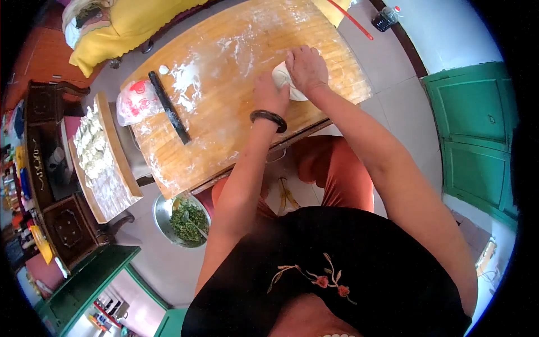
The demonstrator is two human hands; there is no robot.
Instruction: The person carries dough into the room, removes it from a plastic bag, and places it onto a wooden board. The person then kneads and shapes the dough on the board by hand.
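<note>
A lump of white dough [281, 74] lies on the floured wooden board [236, 84], close to its right side. My left hand [272, 94], with a dark bangle at the wrist, grips the dough from the left with its fingers partly hidden. My right hand [307, 68] is curled over the dough's upper right side and presses on it. A black rolling pin [169, 108] rests on the board to the left. Beside it sits a clear plastic bag with red print [138, 102]. A small dough piece [163, 69] and a patch of loose flour [186, 81] are nearby.
Left of the board, a tray [124, 185] holds several white dumplings [92, 143]. A metal bowl [163, 227] of chopped green filling [188, 220] with a spoon stands below the board's lower left corner. A green cabinet [474, 140] stands at the right.
</note>
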